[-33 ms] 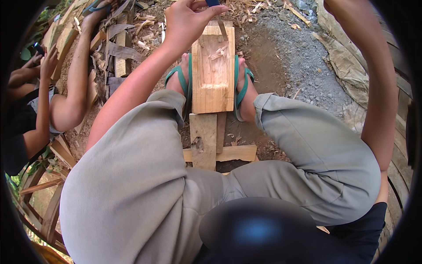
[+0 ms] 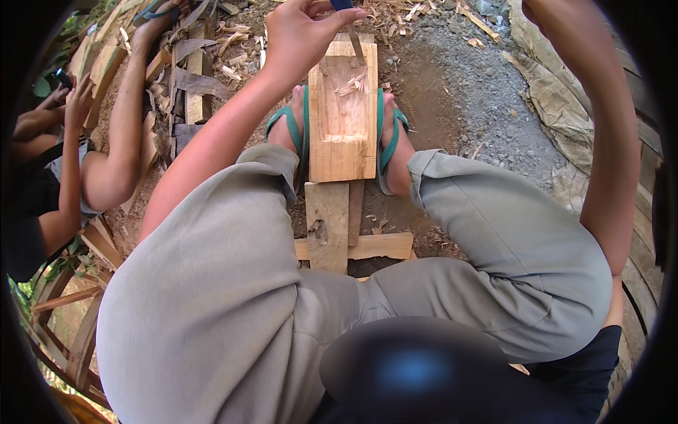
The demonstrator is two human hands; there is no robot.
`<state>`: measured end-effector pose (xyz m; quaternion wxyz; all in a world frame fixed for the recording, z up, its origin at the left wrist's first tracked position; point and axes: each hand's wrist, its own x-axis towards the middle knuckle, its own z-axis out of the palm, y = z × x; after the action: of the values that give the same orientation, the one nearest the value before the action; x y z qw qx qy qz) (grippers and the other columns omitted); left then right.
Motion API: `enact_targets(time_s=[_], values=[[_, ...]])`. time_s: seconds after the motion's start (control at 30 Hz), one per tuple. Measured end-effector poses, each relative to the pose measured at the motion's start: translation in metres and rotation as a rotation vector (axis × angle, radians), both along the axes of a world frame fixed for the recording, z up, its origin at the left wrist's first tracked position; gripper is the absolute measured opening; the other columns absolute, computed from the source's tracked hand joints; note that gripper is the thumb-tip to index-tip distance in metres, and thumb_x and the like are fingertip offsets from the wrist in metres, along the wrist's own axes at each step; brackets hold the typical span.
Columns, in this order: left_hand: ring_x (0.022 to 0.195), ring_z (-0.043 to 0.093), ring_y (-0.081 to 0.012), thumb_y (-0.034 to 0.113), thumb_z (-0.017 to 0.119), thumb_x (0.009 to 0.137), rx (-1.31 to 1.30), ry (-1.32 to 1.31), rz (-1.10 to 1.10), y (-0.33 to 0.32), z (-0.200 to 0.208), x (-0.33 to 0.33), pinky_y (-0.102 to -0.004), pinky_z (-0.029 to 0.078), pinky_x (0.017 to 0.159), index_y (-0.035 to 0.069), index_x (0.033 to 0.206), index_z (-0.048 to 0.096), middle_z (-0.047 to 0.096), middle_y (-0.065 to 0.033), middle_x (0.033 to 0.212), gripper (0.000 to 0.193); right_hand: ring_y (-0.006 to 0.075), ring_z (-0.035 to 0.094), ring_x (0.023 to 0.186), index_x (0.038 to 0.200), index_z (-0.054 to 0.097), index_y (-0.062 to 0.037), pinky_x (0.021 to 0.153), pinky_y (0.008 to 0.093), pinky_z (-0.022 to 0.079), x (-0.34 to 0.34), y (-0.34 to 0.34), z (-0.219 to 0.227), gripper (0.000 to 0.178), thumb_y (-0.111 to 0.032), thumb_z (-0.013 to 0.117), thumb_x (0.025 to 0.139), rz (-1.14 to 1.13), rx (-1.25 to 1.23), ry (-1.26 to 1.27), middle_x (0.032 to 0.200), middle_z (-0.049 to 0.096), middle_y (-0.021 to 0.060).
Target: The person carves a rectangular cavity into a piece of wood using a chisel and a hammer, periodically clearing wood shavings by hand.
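At the top, my left hand (image 2: pixel 305 30) is closed around the blue handle of a chisel (image 2: pixel 357 44). The chisel's metal blade slants down, its tip at the far right part of a hollow cut into a pale wooden block (image 2: pixel 342 164). Curled wood shavings (image 2: pixel 351 86) lie in that hollow. My feet, in green flip-flops (image 2: pixel 304 134), flank the block on both sides. High at the upper right is my right hand (image 2: pixel 547 13), raised away from the block. The picture's edge cuts it off, so its fingers and anything in them are hidden.
A plank (image 2: pixel 327 226) and a crosspiece (image 2: pixel 381 246) lie below the block, between my legs. Wood scraps (image 2: pixel 198 92) and chips cover the ground at left. Another person (image 2: pixel 109 162) sits at far left. Gravel (image 2: pixel 487 106) and a crumpled sheet (image 2: pixel 558 106) are at right.
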<state>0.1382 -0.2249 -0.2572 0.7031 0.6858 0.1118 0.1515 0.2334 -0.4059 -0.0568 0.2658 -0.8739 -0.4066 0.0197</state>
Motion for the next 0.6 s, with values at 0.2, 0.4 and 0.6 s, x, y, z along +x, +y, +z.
enact_targets(time_s=[0.2, 0.4, 0.6], values=[[0.093, 0.073, -0.0140, -0.003, 0.075, 0.088, 0.037, -0.017, 0.046, -0.004, -0.009, -0.001, -0.0264, 0.059, 0.080, -0.005, 0.119, 0.065, 0.076, -0.0105, 0.100, 0.032, 0.0028, 0.048, 0.065, 0.131, 0.069, -0.0038, 0.055, 0.0226, 0.037, -0.005, -0.006, 0.008, 0.038, -0.017, 0.072, 0.096, -0.022, 0.023, 0.015, 0.079, 0.064, -0.0029], [0.093, 0.072, -0.0138, -0.004, 0.074, 0.089, -0.019, 0.024, 0.029, -0.006, -0.006, 0.001, -0.0262, 0.058, 0.082, -0.005, 0.118, 0.064, 0.075, -0.0093, 0.101, 0.031, 0.0038, 0.049, 0.065, 0.131, 0.069, -0.0045, 0.057, 0.0235, 0.039, -0.013, -0.006, 0.013, 0.037, -0.016, 0.071, 0.096, -0.044, -0.076, 0.044, 0.081, 0.066, 0.0000], [0.089, 0.073, -0.0125, 0.007, 0.076, 0.091, 0.116, 0.032, 0.041, 0.001, -0.013, -0.002, -0.0253, 0.059, 0.078, -0.004, 0.118, 0.065, 0.077, -0.0095, 0.101, 0.031, 0.0047, 0.049, 0.065, 0.132, 0.068, -0.0052, 0.058, 0.0245, 0.040, -0.018, -0.005, 0.018, 0.036, -0.016, 0.070, 0.097, -0.054, -0.153, 0.081, 0.083, 0.068, 0.0028]])
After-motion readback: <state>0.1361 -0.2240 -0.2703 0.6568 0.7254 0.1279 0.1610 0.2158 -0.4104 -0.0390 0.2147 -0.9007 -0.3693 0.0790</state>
